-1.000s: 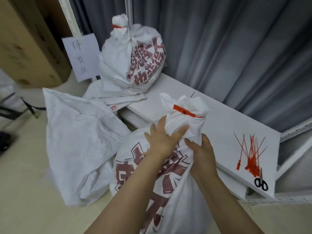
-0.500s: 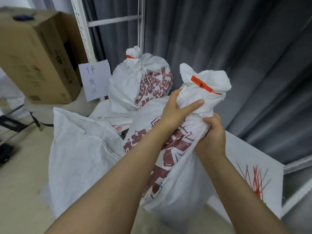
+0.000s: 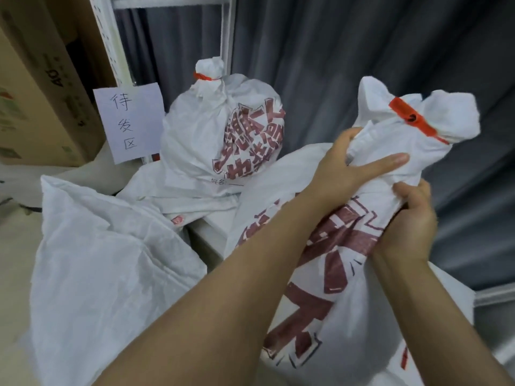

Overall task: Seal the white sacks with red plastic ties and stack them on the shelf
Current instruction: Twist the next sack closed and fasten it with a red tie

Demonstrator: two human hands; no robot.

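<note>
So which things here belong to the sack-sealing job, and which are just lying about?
Job: held sack, gripped by left hand and right hand; its red tie; tied sack on the shelf; plain sack at left.
Lying about: cardboard box; paper sign; grey curtain.

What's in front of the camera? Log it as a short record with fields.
held sack: white, red print, neck closed by red tie
left hand: grips held sack just below the tie
right hand: grips its neck lower down
second sack: neck tied in red, stands on shelf
third sack: white, slumped at left
paper sign: handwritten, left of second sack
</note>
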